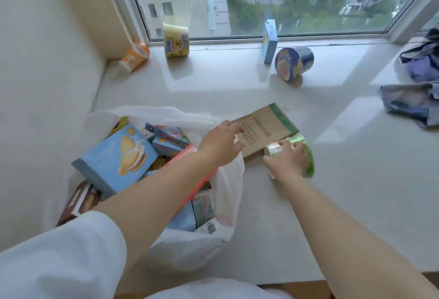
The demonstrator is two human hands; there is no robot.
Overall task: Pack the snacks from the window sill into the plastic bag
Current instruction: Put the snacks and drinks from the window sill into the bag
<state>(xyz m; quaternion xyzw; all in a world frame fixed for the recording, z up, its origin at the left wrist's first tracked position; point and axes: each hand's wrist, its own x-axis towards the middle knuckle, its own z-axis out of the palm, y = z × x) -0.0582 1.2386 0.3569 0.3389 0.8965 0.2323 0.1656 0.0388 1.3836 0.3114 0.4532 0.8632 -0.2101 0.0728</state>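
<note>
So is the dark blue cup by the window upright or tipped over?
Tipped over. The dark blue cup lies on its side on the window sill, its round lid facing the camera.

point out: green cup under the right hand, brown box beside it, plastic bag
green cup point(306, 153): head view, on its green side wall next to the fingers.
brown box point(268, 123): head view, on its printed top face.
plastic bag point(228, 180): head view, on its white right-hand wall.
</note>
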